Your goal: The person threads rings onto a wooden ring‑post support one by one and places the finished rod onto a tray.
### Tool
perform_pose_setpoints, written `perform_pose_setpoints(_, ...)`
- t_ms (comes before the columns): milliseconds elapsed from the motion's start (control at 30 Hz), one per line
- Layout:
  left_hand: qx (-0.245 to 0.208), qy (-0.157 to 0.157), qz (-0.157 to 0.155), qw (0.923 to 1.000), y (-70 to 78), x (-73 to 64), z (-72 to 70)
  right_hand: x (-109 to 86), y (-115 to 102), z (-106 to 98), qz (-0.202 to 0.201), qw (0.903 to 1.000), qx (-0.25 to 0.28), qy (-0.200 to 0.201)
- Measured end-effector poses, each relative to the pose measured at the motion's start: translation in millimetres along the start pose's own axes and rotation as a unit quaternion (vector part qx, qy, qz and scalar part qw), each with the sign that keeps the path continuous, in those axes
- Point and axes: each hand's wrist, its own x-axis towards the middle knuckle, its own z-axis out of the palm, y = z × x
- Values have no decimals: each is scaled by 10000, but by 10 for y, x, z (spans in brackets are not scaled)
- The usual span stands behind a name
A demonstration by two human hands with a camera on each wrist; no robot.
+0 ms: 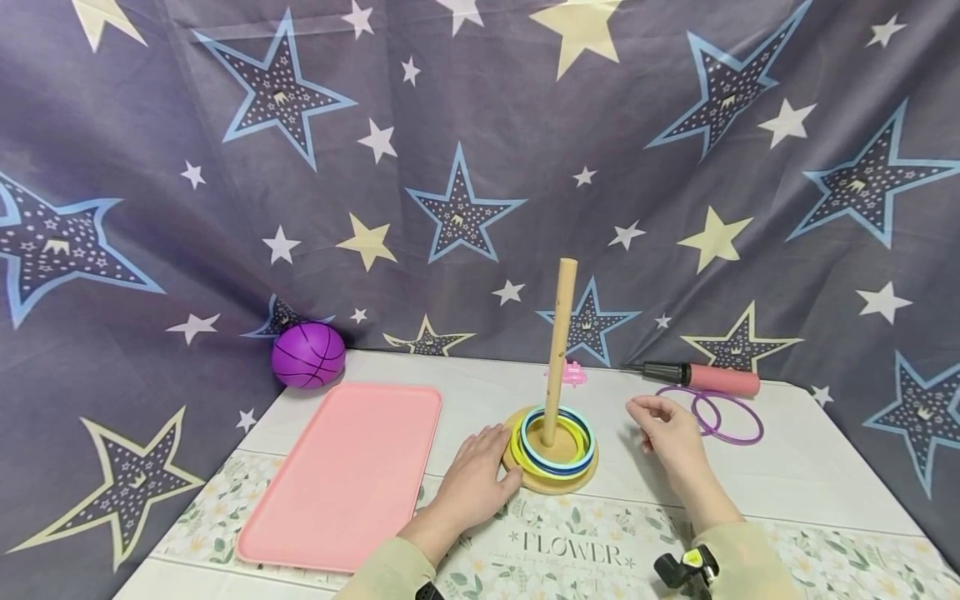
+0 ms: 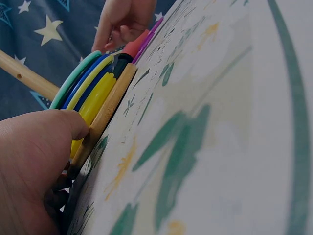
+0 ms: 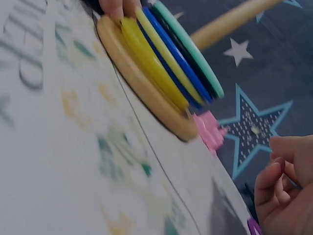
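A ring-toss stand with a wooden peg (image 1: 560, 350) has a round wooden base (image 1: 558, 486). Around the peg lie stacked rings: a mint ring (image 3: 188, 46) on top, then dark, blue and yellow ones, with a thick yellow ring (image 3: 151, 66) lowest. My left hand (image 1: 474, 477) rests at the base's left edge, fingers fairly straight, thumb touching the rim nearest me. To the right of the stand, my right hand (image 1: 671, 433) hovers with fingers loosely curled and nothing visible in them. Two purple rings (image 1: 738, 440) lie overlapping on the table behind that hand.
A pink tray (image 1: 352, 475) lies left of the stand. At the back left sits a purple ball (image 1: 308, 356). A small pink toy (image 1: 573, 373) is behind the stand, and a red-and-black hand pump (image 1: 723, 379) lies at the back right. A starry curtain (image 1: 480, 308) borders the table.
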Motion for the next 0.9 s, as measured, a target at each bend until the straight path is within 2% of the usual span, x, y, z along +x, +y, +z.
perform_pose_setpoints(200,-11,-14,-5,10000,-1,4,-4,52,75,-234,69,9995,-51,313)
perform_pose_setpoints(433,-12,-6,17,10000,-6,5,2,114,190,-491,288,9964,245,761)
perform_pose_setpoints(700,-29,-11,4,10000,-6,-1,-8,153,277,-686,454,9933,256,1027)
perform_pose_setpoints(900,-46,-3,-14,10000,1,-7,-11,178,335,-802,757,9888,356,1238)
